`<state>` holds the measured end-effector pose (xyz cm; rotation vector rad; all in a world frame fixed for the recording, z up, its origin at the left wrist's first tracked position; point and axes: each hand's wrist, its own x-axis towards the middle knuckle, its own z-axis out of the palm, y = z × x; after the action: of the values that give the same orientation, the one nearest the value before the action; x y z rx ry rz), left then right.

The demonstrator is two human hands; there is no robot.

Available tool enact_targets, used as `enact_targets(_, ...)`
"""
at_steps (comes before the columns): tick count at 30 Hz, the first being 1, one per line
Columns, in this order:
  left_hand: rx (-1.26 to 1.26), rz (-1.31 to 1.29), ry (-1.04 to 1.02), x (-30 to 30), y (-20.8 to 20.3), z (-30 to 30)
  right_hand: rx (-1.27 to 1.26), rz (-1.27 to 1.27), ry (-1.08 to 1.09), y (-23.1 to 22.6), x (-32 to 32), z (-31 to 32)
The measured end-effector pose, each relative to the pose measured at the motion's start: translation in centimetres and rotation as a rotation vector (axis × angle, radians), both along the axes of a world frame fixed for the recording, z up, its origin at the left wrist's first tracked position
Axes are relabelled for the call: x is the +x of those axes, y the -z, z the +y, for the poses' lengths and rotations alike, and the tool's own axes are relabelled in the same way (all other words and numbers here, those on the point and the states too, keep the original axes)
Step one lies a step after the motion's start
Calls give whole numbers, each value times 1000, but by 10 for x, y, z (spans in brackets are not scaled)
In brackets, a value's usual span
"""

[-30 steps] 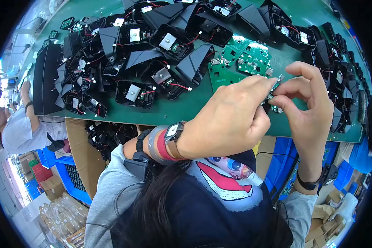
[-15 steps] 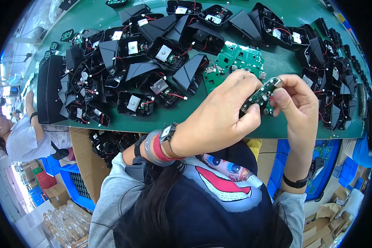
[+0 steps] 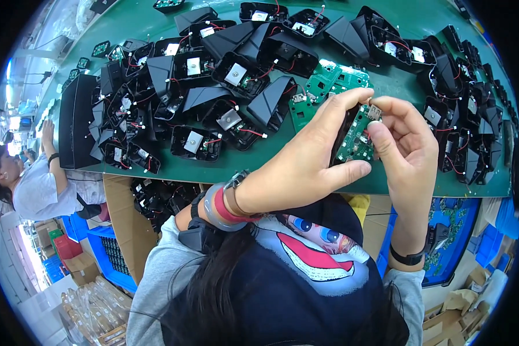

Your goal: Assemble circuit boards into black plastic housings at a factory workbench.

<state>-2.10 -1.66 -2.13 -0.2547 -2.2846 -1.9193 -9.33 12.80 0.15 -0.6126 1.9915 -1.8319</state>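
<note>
Over the table's near edge, a green circuit board [image 3: 356, 140] with a metal USB port [image 3: 374, 112] faces up between my hands. A dark edge of a black housing [image 3: 338, 138] shows along its left side; the rest of that housing is hidden. My left hand [image 3: 311, 153] is curled around the housing, thumb below and fingers beyond it. With thumb and bent fingers, my right hand [image 3: 408, 134] grips the board's right side near the port. Behind them, several loose green circuit boards [image 3: 337, 79] lie in an overlapping pile on the green table [image 3: 259, 165].
Many black housings [image 3: 236, 78] with red wires crowd the table's left and back; another group [image 3: 455, 124] stands at the right. Below the edge are a cardboard box [image 3: 124, 216] of black parts and a blue bin [image 3: 452, 259]. Another person [image 3: 43, 184] sits at far left.
The circuit board has turned from a steep tilt to show its face and port. My left thumb has opened outward and my right fingers have shifted along the board's right side.
</note>
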Motion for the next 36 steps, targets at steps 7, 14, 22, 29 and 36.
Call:
enact_targets(7, 107, 16, 88, -2, 5, -5, 119, 284, 18, 6, 0, -1)
enact_targets(14, 417, -125, 72, 0, -1, -1, -12, 137, 58, 5, 6, 4)
enact_targets(22, 596, -259, 87, 0, -1, -2, -67, 16, 39, 19, 25, 4)
enact_targets(29, 616, -262, 28, -5, -2, 5, -62, 198, 74, 29, 27, -6)
enact_targets(36, 448, -276, -95, 35, -52, -11, -332, 59, 56, 16, 30, 13)
